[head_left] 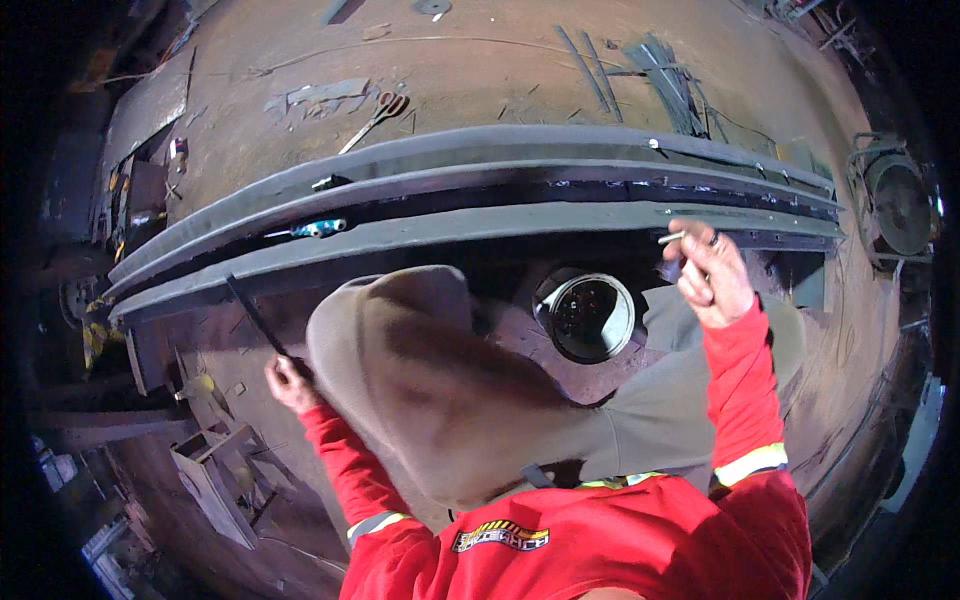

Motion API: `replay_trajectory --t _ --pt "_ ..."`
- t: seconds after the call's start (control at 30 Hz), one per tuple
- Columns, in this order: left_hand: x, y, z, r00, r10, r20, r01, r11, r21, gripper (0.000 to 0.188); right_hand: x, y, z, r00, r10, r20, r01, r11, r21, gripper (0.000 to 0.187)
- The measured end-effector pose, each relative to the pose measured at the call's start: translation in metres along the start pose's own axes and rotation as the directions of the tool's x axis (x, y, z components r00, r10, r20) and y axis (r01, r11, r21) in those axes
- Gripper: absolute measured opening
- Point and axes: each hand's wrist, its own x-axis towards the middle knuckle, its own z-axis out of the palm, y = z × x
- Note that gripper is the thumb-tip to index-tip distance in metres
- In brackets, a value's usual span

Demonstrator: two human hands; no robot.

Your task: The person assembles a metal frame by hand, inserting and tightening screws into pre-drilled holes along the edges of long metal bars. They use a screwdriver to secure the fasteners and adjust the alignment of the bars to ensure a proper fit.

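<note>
Beside the left knee (345, 325), the left hand (290, 385) is closed around a slender dark rod (255, 317), a round container (616, 322) stands between the legs (690, 390), the right hand (714, 277) pinches a short pale stick (670, 238) near the long grey beams (470, 224), and scissors (377, 117) lie on the floor (480, 85) beyond.

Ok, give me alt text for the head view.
A red-sleeved left hand holds a thin dark rod, the right hand a small pale stick. Long grey beams lie ahead, a round bucket between the person's legs.
</note>
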Motion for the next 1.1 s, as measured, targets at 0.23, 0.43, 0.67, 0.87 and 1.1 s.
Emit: replay_trajectory --t 0.23,0.43,0.67,0.87,1.1 --pt "0.124 0.247 0.021 0.762 0.331 0.557 -0.408 0.913 0.017 0.023 0.027 -0.074 0.024 0.967 -0.255 0.024 0.232 0.829 -0.508 0.023" --pt "0.062 0.338 0.144 0.308 0.527 0.792 -0.639 0.732 -0.238 0.021 0.061 -0.047 0.016 0.907 -0.396 0.143 0.399 0.698 -0.595 0.021" --pt "0.023 0.331 0.174 0.179 0.522 0.834 -0.625 0.715 -0.313 0.021 0.057 -0.026 0.019 0.956 -0.268 0.121 0.269 0.627 -0.731 0.015" --pt "0.014 0.34 0.178 0.157 0.567 0.809 -0.621 0.693 -0.365 0.02 0.054 -0.02 0.021 0.932 -0.342 0.119 0.311 0.588 -0.747 0.015" --pt "0.011 0.339 0.183 0.173 0.553 0.815 -0.562 0.735 -0.379 0.02 0.051 -0.023 0.024 0.926 -0.356 0.123 0.285 0.449 -0.847 0.013"
